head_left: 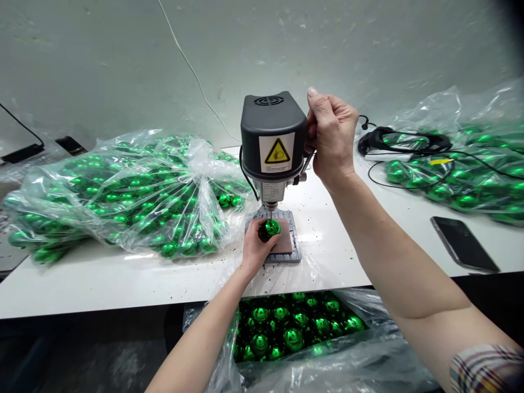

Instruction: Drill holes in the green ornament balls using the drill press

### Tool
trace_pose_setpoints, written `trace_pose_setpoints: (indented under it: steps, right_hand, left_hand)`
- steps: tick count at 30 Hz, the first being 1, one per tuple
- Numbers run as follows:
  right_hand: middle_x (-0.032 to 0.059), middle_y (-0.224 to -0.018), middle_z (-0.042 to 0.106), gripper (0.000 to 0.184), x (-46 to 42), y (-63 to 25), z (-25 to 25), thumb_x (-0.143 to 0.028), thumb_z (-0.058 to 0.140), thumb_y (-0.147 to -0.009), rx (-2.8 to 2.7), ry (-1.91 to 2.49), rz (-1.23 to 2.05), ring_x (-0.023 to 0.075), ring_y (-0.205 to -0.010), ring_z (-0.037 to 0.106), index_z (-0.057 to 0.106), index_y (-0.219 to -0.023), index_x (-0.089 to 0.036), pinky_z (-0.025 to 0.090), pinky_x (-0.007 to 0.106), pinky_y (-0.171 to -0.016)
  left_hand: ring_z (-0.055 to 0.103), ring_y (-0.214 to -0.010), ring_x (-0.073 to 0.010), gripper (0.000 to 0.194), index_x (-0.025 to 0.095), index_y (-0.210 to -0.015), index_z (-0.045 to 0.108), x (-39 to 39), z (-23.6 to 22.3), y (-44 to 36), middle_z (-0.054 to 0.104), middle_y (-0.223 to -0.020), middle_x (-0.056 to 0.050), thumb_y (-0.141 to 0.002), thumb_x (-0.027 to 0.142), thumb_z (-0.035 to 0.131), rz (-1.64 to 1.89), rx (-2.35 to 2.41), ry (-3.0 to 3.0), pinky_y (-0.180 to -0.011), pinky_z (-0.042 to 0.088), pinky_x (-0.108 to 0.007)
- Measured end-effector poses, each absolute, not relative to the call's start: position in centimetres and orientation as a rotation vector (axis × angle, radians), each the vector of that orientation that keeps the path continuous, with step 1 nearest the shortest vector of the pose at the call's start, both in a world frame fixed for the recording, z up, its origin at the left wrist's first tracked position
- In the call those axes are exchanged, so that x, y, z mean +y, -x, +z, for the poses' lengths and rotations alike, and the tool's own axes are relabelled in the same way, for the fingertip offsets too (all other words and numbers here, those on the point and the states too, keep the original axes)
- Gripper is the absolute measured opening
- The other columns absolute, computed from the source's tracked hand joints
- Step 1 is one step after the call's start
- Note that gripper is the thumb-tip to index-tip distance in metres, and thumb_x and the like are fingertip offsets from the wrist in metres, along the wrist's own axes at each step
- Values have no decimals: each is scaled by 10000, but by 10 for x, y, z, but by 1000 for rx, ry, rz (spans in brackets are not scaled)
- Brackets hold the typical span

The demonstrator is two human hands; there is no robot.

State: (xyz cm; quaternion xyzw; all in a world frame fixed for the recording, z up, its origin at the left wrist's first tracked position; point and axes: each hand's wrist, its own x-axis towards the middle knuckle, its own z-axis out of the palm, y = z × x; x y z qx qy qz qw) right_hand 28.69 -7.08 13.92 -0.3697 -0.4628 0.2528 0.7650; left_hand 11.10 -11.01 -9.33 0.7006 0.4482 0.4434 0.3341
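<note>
Standing on the white bench (331,245), the drill press (272,147) has its feed lever (309,162) closed in the right hand (333,134), high and off to the side. The left hand (257,245), nearer, has its grip around a shiny green bauble (274,227) over the base plate (297,252), directly below the upright drill bit (271,214); whether they touch is hard to tell.

Drill housing (252,131), 12 o'clock: matt dark plastic, smooth. Drill neck (272,192): bare metal, dull sheen. Green ball (273,227), 6 o'clock: mirror-glossy, metallic look. Base plate (297,245): grey, metal-looking. Brown pad (285,243): flat matt, material unclear. Surface (327,256): smooth white, low gloss. Bag (203,158), 9 o'clock: clear plastic, crinkled, shiny. Phone (465,243), past 3 o'clock: glossy, glass-like. Sleeve (485,367), 4 o'clock: plaid cloth.
</note>
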Motion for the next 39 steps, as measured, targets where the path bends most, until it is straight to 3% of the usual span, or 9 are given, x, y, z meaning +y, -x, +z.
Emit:
trace_pose_setpoints:
  steps: [6,12,18,23,32,35,39]
  right_hand:
    - [-86,-414,322,549,-75,-283,138,-610,647,-831,-951,754,552,38,-343,242,399,-524,-229,135,283,-342]
    - [-76,-400,381,460,-106,-271,127,-349,692,-860,-966,564,425,48,-322,289,474,-479,-215,148,286,-314]
    - [-62,-375,336,575,-138,-264,91,-357,632,-911,-1066,502,276,46,-329,318,373,-428,-186,176,282,-370]
    - [-53,-396,340,529,-145,-269,63,-261,550,-946,-1225,420,197,48,-363,316,362,-460,-173,204,281,-424]
    - [-70,-428,263,434,-142,-280,32,-12,574,-786,-1563,269,-33,58,-402,248,271,-534,-194,205,288,-456]
    - [-65,-416,276,461,-143,-276,43,-60,581,-833,-1465,337,30,56,-387,261,286,-501,-185,190,283,-440]
    - [-53,-399,332,532,-137,-269,86,-326,615,-915,-1113,564,203,67,-354,297,381,-452,-209,203,299,-401]
  left_hand:
    - [680,-1013,-276,520,200,-1175,615,-111,-96,-114,708,-1045,-90,-717,303,839,1112,1243,-1731,-883,554,-431]
    - [685,-1028,-285,520,207,-1171,613,-111,-103,-114,710,-1081,-102,-721,333,841,1139,1223,-1710,-885,561,-444]
    - [681,-1036,-279,504,208,-1158,617,-112,-100,-115,711,-1067,-89,-720,317,842,1158,1235,-1731,-901,555,-439]
    - [678,-1040,-275,500,201,-1156,614,-113,-99,-115,711,-1061,-85,-725,314,840,1149,1249,-1735,-912,547,-435]
    - [681,-1024,-270,501,215,-1166,607,-116,-96,-114,707,-1054,-78,-734,318,838,1146,1234,-1710,-887,549,-424]
    - [679,-1012,-265,502,209,-1164,608,-115,-97,-115,706,-1056,-80,-730,316,836,1143,1238,-1708,-878,548,-417]
    - [678,-952,-244,517,197,-1162,597,-114,-91,-118,701,-1028,-79,-719,322,833,1123,1279,-1633,-826,549,-388]
